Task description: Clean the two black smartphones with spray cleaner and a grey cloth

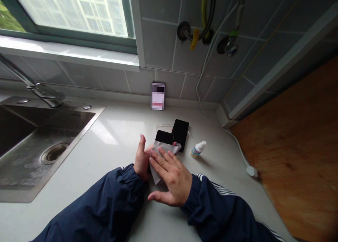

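A black phone (164, 137) lies on the white countertop (111, 143). My left hand (142, 159) steadies its left edge, thumb raised; its fingers are hidden behind the cloth. My right hand (170, 175) lies flat with fingers stretched, pressing a grey cloth (165, 151) onto the phone's lower part. A second black phone (180, 134) rests just to the right, touching the first. Right of both phones lies a small white dropper bottle (198, 149) on its side.
A steel sink (39, 143) with a tap (39, 90) fills the left. A small box (157, 96) stands against the tiled wall. A white cable (211, 119) runs down to a plug (251, 171) near the wooden surface (295, 147) at right.
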Motion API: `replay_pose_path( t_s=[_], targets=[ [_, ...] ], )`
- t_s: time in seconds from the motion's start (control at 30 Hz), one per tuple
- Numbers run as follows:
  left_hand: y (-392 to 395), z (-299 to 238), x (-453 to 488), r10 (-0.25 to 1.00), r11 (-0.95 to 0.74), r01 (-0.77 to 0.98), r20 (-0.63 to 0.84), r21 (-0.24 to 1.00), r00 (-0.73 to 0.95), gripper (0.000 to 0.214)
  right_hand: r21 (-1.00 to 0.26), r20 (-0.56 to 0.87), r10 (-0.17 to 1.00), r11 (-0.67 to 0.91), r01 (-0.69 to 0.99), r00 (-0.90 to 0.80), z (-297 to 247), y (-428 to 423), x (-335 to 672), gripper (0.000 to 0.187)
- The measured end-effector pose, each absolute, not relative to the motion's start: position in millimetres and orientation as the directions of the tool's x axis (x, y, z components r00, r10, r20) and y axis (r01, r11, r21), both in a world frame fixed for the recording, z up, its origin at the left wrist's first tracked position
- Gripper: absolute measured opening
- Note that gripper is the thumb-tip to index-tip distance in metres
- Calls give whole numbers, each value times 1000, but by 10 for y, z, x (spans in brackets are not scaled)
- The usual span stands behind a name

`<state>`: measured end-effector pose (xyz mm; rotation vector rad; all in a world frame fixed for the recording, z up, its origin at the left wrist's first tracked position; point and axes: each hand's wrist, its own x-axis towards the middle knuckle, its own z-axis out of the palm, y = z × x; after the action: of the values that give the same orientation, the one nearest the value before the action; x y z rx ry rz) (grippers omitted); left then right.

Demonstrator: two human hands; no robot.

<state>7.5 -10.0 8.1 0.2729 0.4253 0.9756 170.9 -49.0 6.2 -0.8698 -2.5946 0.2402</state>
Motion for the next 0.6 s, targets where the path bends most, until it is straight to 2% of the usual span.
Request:
replay_pose_path(
  t_s=[0.23,0.6],
  targets=[
    [-43,161,-17,855,517,-756,-206,402,476,105,-340,212,563,809,479,-799,206,-577,1701,96],
    [-25,94,-92,838,540,-738,-171,406,519,117,-318,314,499,857,405,-808,110,-554,1703,75]
  ],
)
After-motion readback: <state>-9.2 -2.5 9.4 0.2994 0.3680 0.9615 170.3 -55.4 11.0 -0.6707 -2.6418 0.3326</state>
